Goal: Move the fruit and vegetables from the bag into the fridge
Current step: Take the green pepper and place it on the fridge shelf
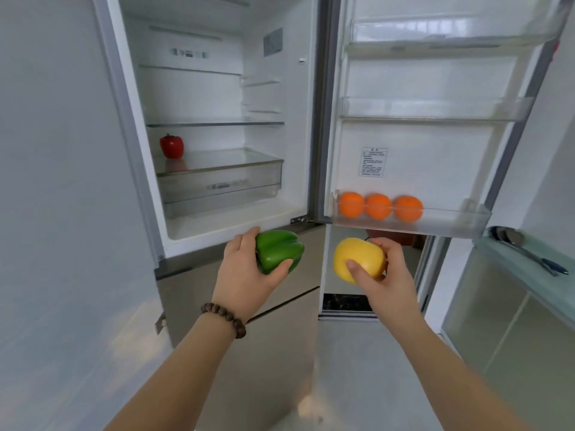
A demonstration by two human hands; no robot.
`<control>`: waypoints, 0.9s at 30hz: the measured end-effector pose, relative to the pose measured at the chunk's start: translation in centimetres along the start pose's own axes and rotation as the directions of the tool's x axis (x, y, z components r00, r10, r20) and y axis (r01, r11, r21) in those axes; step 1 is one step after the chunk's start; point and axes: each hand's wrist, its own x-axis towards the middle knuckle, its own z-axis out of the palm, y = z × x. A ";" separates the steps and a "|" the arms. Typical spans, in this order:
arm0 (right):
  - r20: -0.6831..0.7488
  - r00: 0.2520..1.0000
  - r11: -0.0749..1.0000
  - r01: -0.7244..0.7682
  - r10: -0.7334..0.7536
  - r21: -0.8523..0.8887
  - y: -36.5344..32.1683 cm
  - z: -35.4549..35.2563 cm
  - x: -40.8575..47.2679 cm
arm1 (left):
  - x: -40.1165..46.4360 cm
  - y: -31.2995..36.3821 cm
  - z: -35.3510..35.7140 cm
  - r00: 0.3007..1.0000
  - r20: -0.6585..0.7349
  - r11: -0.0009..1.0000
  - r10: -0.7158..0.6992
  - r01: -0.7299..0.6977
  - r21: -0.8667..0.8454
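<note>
Before the open fridge (133, 98), the left hand (245, 269) grips a green pepper (280, 251); the right hand (384, 275) clasps a yellow pepper (357, 259).

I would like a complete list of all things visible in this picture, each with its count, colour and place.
fridge: one, white inside, door open, centre
red pepper: one, red, on the glass cover above the drawer, left side
drawer: one, clear, low in the fridge
oranges: three, orange, side by side in the lowest door bin
door bin: one, clear, bottom of the open door
label: one, white, on the door's inner wall
spoons: steel, count unclear, on the glass ledge at right
green pepper: one, green, in the left hand
yellow pepper: one, yellow, in the right hand
bracelet: one, brown beads, left wrist
left hand: holds the green pepper
right hand: holds the yellow pepper
</note>
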 end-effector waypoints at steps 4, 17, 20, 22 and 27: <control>-0.070 0.997 0.999 0.033 -0.031 0.019 0.2 -0.9 4.8 | 4.8 0.3 2.9 0.999 0.031 0.995 0.016 -0.012 -0.103; -0.256 0.938 0.971 0.239 -0.234 -0.015 -2.4 -2.1 26.3 | 23.8 0.5 9.8 0.978 -0.011 0.963 0.209 -0.207 -0.171; -0.307 0.908 0.957 0.290 -0.284 -0.028 -4.7 -2.6 30.9 | 27.2 0.4 10.3 0.968 -0.040 0.955 0.247 -0.251 -0.161; -0.334 0.891 0.948 0.319 -0.307 -0.018 -6.2 -2.6 33.5 | 29.1 0.1 10.6 0.964 -0.046 0.949 0.263 -0.268 -0.169; -0.263 0.919 0.952 0.259 -0.295 -0.163 -8.1 -1.6 39.2 | 33.0 -1.1 10.8 0.956 -0.051 0.928 0.290 -0.294 -0.228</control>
